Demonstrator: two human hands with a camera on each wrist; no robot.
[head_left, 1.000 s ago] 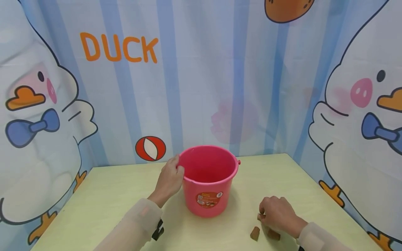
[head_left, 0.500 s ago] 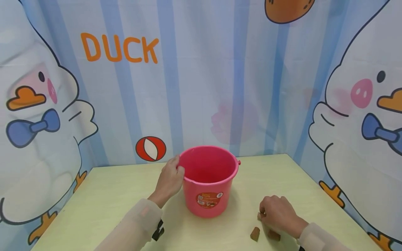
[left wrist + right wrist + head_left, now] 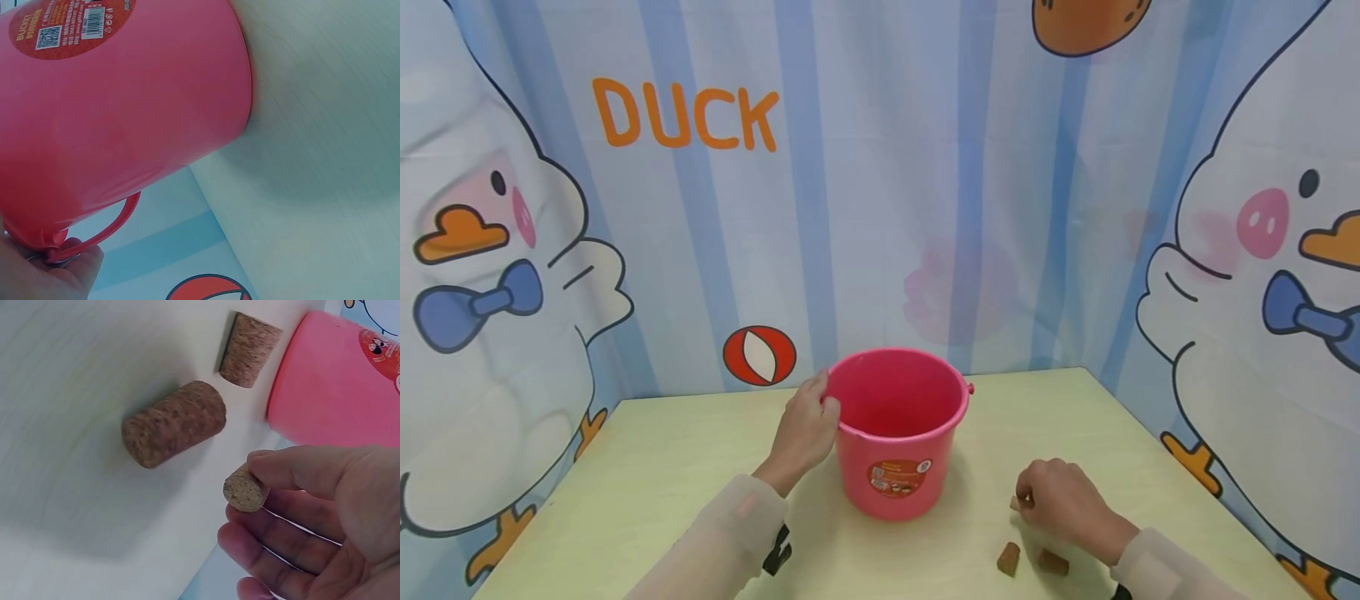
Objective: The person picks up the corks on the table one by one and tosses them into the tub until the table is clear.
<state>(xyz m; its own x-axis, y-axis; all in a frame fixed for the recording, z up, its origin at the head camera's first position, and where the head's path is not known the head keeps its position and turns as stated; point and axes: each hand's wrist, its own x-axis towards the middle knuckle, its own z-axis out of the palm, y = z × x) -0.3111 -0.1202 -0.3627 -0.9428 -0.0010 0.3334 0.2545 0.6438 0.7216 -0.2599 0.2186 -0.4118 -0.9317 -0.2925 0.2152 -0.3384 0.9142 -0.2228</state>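
Observation:
A pink bucket (image 3: 891, 454) with an oval red label stands upright on the table. My left hand (image 3: 805, 429) grips its rim on the left side; in the left wrist view the fingers (image 3: 84, 265) curl by the handle joint, where a pink handle (image 3: 119, 222) loops down. Right of the bucket, my right hand (image 3: 1063, 504) pinches a light cork stopper (image 3: 245, 489) between thumb and fingertips, low over the table. Two darker corks lie close by: a tapered cork (image 3: 250, 350) nearer the bucket and a thicker cork (image 3: 175, 424).
The pale yellow table (image 3: 685, 475) ends at a striped blue curtain (image 3: 880, 183) printed with ducks and a ball, which hangs behind and on both sides. A small red peg (image 3: 971, 388) sticks out from the bucket's right rim.
My right hand has risen slightly with the light cork, showing more of the thicker cork below it. The left hand and the bucket have stayed in place.

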